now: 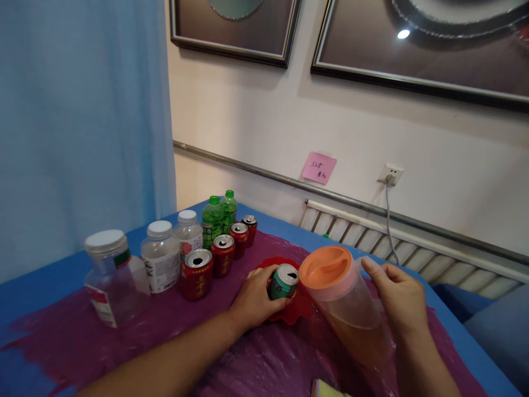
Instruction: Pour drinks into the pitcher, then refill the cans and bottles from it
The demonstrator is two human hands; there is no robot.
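Note:
My left hand [256,295] is wrapped round a green drink can [283,282], whose opened top faces up and tilts slightly. The can is over a red scalloped dish [295,311]; I cannot tell if it touches it. My right hand [399,295] grips the handle of a clear plastic pitcher [351,320] with an orange lid [328,270]. The pitcher leans left, its lid edge close beside the can's top, and brownish liquid fills its lower part. No stream of liquid can be made out between them.
Left of my hands stand several red cans [197,275], green-capped bottles [212,223] and white-capped clear jars [108,281]. Purple plastic sheeting [198,342] covers part of the blue table [25,275]. A yellowish sponge-like block [326,389] lies at the front edge. Behind are a wall and radiator [351,229].

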